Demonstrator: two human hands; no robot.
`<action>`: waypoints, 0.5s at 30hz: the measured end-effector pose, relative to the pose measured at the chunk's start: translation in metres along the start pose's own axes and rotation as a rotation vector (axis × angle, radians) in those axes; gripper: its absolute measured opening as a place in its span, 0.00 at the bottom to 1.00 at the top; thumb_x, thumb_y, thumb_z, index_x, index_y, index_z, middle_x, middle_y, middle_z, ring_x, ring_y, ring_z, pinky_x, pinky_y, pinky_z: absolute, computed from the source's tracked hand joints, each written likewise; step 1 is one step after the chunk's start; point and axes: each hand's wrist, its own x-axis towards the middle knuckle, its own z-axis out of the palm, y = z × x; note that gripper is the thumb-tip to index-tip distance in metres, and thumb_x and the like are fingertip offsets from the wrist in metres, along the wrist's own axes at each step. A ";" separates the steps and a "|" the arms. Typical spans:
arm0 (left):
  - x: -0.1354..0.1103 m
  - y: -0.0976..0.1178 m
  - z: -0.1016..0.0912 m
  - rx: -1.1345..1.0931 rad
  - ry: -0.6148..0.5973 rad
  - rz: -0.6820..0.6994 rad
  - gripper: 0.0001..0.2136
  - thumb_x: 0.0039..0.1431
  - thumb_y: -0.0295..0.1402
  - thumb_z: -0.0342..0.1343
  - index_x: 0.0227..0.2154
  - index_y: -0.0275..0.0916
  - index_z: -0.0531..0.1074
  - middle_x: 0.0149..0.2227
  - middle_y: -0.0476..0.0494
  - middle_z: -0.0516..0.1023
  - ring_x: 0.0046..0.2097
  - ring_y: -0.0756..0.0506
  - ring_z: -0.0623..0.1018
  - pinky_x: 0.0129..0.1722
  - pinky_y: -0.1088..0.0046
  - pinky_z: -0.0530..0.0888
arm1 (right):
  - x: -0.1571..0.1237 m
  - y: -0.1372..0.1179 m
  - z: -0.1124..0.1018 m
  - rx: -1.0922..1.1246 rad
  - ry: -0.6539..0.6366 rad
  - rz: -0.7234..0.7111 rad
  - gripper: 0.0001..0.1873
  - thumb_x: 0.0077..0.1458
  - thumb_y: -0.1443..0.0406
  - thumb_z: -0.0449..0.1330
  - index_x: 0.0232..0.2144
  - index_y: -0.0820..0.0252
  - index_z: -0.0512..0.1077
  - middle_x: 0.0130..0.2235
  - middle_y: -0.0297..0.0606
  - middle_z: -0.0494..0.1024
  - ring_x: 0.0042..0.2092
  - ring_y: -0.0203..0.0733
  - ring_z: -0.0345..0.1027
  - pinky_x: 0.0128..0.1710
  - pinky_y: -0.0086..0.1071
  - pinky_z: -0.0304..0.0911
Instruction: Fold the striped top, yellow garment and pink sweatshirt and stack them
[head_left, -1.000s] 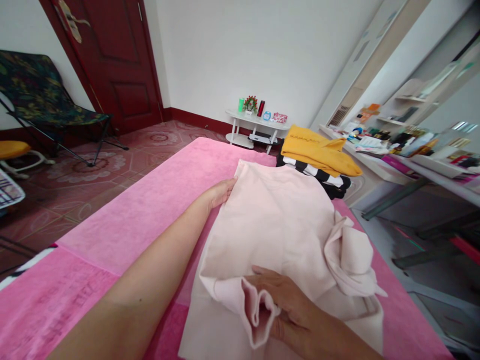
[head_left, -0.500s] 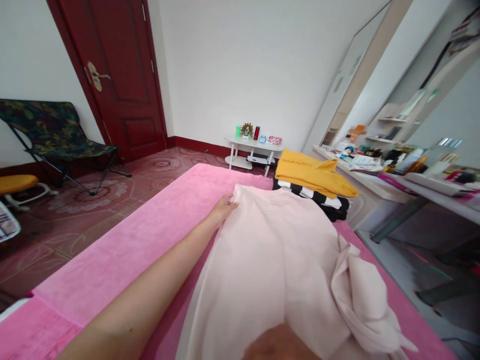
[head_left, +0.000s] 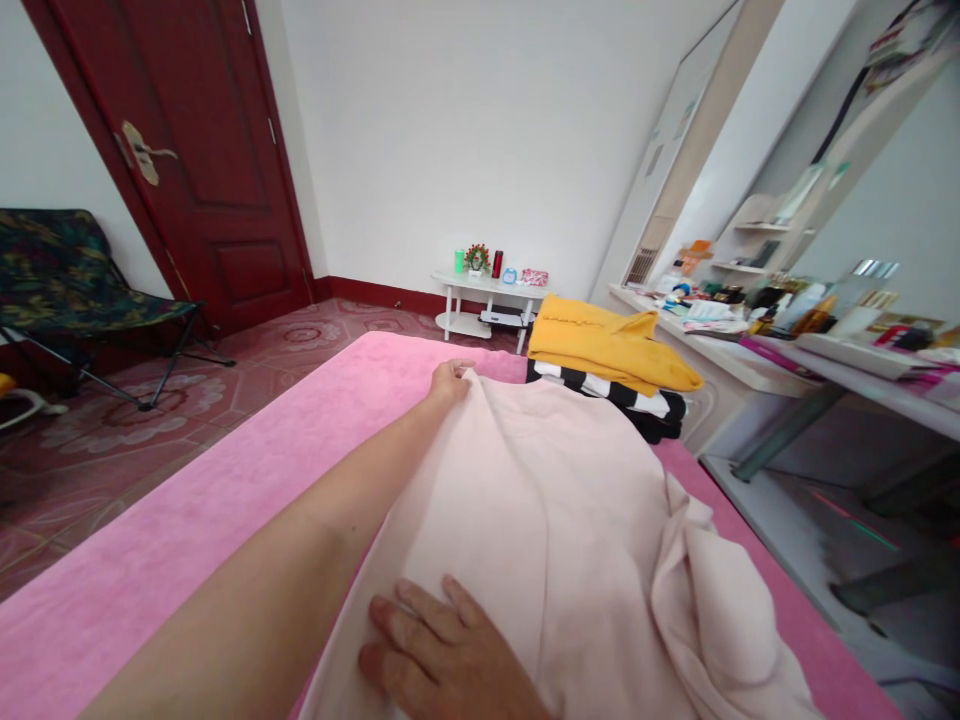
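A pale pink top (head_left: 487, 500) lies spread over the pink bed cover (head_left: 247, 470), a sleeve-like part bunched up along its right side. At its far left corner, my left hand (head_left: 450, 382) pinches the edge of the fabric between thumb and fingers. My right hand (head_left: 450, 650) rests palm down on the near left part of the top, fingers stretched out and slightly apart. Just beyond the top's far right edge sits a pile of clothes, with a folded yellow garment (head_left: 600, 340) over a black-and-white one (head_left: 592, 382).
A small white table (head_left: 491, 284) with a cup, plant and boxes stands by the far wall. On the right is a dressing table (head_left: 720, 350) crowded with bottles. A camouflage folding chair (head_left: 90, 280) stands left, near the dark red door (head_left: 180, 150).
My right hand has come forward and left from the bottom edge and now lies flat on the top. My left hand still grips the far left corner, slightly lifted. The view has shifted rightward.
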 end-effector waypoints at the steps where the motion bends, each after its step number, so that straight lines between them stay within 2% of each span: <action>1: 0.000 -0.002 0.001 0.056 0.005 0.021 0.25 0.43 0.19 0.59 0.48 0.37 0.70 0.38 0.45 0.75 0.41 0.46 0.75 0.46 0.71 0.71 | 0.000 0.000 -0.001 -0.015 0.007 0.001 0.21 0.65 0.57 0.41 0.58 0.50 0.58 0.65 0.29 0.52 0.65 0.41 0.44 0.62 0.46 0.47; 4: -0.004 -0.006 0.001 0.275 0.041 0.092 0.21 0.43 0.19 0.58 0.44 0.36 0.73 0.41 0.41 0.74 0.48 0.42 0.72 0.52 0.65 0.67 | 0.001 0.000 -0.008 -0.005 0.001 0.012 0.20 0.65 0.57 0.42 0.58 0.48 0.58 0.64 0.28 0.54 0.65 0.41 0.43 0.63 0.47 0.46; 7: -0.015 -0.002 0.003 0.434 0.091 0.170 0.19 0.42 0.18 0.58 0.41 0.37 0.74 0.51 0.37 0.68 0.58 0.36 0.62 0.60 0.59 0.56 | 0.001 0.000 -0.013 0.062 -0.033 0.036 0.20 0.65 0.56 0.42 0.58 0.45 0.57 0.64 0.26 0.55 0.66 0.41 0.42 0.64 0.49 0.42; 9: -0.030 0.002 0.008 0.543 0.105 0.238 0.18 0.45 0.20 0.58 0.41 0.38 0.74 0.55 0.37 0.63 0.61 0.35 0.57 0.61 0.58 0.52 | 0.001 0.001 -0.015 0.114 -0.063 0.051 0.21 0.66 0.57 0.41 0.59 0.44 0.55 0.64 0.25 0.53 0.66 0.42 0.42 0.64 0.50 0.40; 12: -0.064 0.000 0.016 0.831 -0.019 0.352 0.13 0.54 0.30 0.54 0.43 0.36 0.73 0.53 0.33 0.65 0.59 0.33 0.61 0.59 0.57 0.55 | 0.002 0.002 -0.019 0.189 -0.103 0.059 0.21 0.66 0.57 0.41 0.60 0.44 0.53 0.65 0.25 0.50 0.66 0.42 0.41 0.64 0.50 0.38; 14: -0.089 -0.009 0.019 0.994 -0.169 0.386 0.20 0.58 0.41 0.52 0.49 0.34 0.70 0.55 0.30 0.65 0.59 0.32 0.62 0.58 0.55 0.56 | 0.003 0.001 -0.023 0.231 -0.119 0.067 0.22 0.65 0.56 0.42 0.60 0.45 0.53 0.65 0.26 0.50 0.66 0.43 0.41 0.64 0.50 0.37; 15: -0.099 -0.015 0.019 1.030 -0.234 0.390 0.24 0.58 0.46 0.50 0.53 0.35 0.67 0.58 0.29 0.62 0.61 0.31 0.59 0.59 0.54 0.54 | 0.004 0.000 -0.026 0.250 -0.126 0.073 0.23 0.64 0.55 0.44 0.60 0.45 0.53 0.65 0.27 0.51 0.66 0.44 0.41 0.64 0.51 0.36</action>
